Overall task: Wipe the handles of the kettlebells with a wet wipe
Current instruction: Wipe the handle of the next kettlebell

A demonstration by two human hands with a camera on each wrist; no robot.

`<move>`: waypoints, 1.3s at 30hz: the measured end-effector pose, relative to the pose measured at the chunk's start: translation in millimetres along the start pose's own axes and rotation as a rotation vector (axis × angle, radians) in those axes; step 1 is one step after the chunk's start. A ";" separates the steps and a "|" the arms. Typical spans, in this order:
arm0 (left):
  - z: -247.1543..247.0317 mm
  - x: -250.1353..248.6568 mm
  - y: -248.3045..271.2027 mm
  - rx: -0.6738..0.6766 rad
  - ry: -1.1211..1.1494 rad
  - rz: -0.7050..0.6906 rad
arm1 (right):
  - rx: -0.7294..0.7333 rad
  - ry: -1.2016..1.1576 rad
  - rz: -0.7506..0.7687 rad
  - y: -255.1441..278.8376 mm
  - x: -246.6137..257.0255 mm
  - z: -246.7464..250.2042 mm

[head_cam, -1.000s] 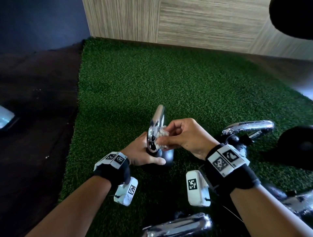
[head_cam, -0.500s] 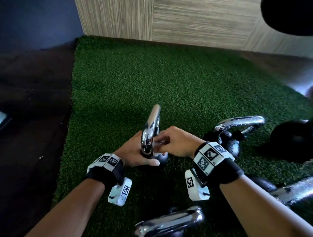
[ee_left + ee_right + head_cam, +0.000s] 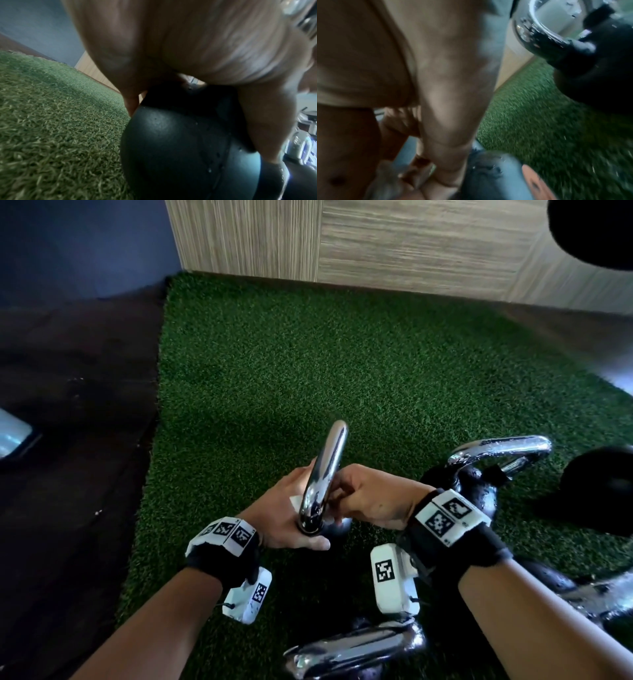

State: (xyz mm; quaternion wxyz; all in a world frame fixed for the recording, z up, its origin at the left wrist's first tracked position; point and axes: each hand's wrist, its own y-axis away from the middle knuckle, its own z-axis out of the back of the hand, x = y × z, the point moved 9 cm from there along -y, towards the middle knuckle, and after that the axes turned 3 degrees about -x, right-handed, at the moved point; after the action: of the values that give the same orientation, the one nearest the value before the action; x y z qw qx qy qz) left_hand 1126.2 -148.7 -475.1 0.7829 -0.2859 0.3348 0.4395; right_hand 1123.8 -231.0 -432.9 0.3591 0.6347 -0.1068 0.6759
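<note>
A kettlebell stands on the green turf mat [image 3: 308, 364] with its chrome handle [image 3: 329, 463] upright and its black ball [image 3: 180, 155] below. My left hand [image 3: 287, 522] cups the ball from the left, thumb across its front. My right hand [image 3: 349, 498] comes from the right and pinches a white wet wipe [image 3: 296, 503] round the near leg of the handle, low down by the ball. Only a corner of the wipe shows left of the handle. It is a pale blur under my right fingers in the right wrist view [image 3: 385, 180].
A second kettlebell [image 3: 479, 487] with a wet chrome handle [image 3: 500, 448] stands just right of my right wrist. Another handle [image 3: 352, 645] lies near my forearms and one more kettlebell [image 3: 599, 594] at the lower right. A black round object [image 3: 599, 491] sits far right. Dark floor borders the mat's left edge.
My right hand has slid the wipe down the near leg of the handle, from its upper bend to near the ball. The left hand keeps holding the ball.
</note>
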 end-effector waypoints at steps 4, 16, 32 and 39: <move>-4.4 10.9 0.9 0.002 -0.050 -0.011 | 0.170 -0.297 -0.010 6.8 1.0 -9.2; 0.6 16.1 -3.4 -0.033 -0.096 -0.065 | -0.192 -0.572 0.033 -2.1 -14.2 19.2; 1.3 8.1 -1.5 -0.012 -0.069 -0.009 | -0.741 -0.432 0.100 -5.5 -17.9 53.5; 2.5 5.2 3.6 -0.047 -0.025 0.003 | -0.974 -0.280 0.089 5.9 -15.8 77.0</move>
State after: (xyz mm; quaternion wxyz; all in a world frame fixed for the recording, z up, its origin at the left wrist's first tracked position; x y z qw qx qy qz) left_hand 1125.7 -142.6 -478.1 0.7794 -0.2985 0.3150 0.4518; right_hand 1179.3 -286.9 -432.6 0.5663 0.4728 -0.4836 0.4710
